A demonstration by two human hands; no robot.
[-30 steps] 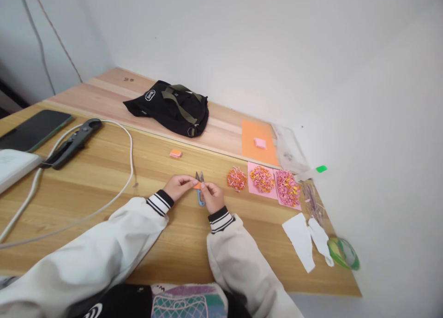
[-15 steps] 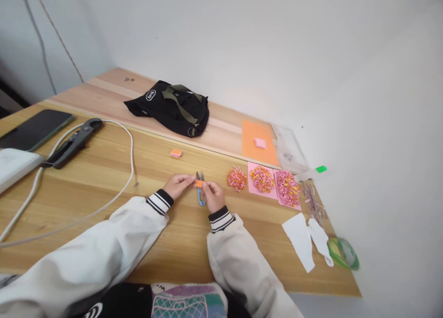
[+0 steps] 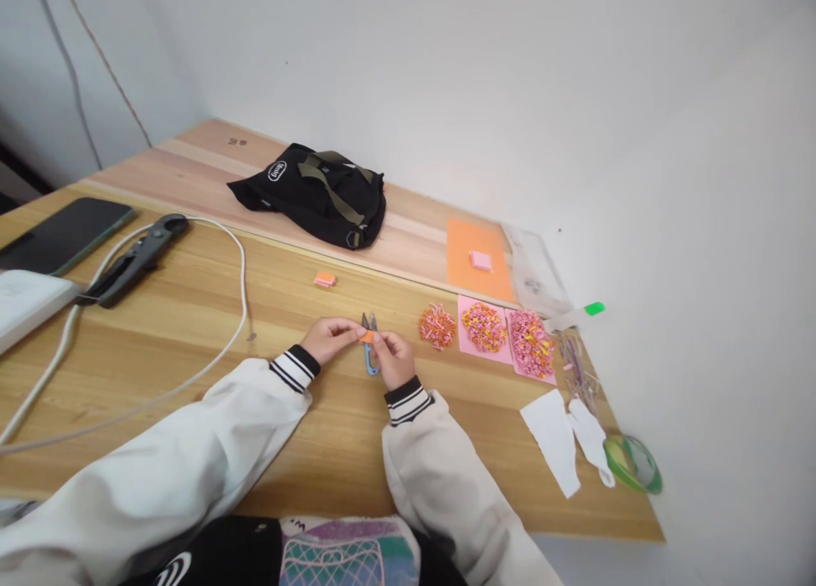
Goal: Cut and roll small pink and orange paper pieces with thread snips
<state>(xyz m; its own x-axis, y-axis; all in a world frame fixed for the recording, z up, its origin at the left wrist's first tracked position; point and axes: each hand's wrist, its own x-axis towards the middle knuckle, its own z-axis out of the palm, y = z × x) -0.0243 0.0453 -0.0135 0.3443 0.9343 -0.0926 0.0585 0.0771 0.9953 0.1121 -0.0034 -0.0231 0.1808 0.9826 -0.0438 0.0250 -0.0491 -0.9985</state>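
Observation:
Between my two hands is a small orange piece of paper [image 3: 368, 337]. My left hand [image 3: 332, 339] pinches its left end, and my right hand [image 3: 393, 358] pinches the right end. Just beneath the paper lies a pair of blue-handled thread snips [image 3: 371, 365], blades pointing away from me; the paper covers their middle. A small stack of orange and pink paper pieces [image 3: 325, 279] sits beyond my left hand. To the right of my right hand is a pile of tiny pink and orange rolled bits [image 3: 437, 327].
Two more piles lie on pink sheets [image 3: 468, 349] to the right. Behind them, an orange sheet [image 3: 460, 267] carries a pink pad [image 3: 480, 261]. A black bag [image 3: 286, 199] lies at the back. White paper [image 3: 552, 441] and green tape [image 3: 650, 471] are right; a cable [image 3: 244, 288], cutter [image 3: 137, 263] and phone [image 3: 64, 233] left.
My left fingers have shifted slightly right over the orange paper, covering more of its left end. Both hands still hold it above the snips. The whole view has shifted a little.

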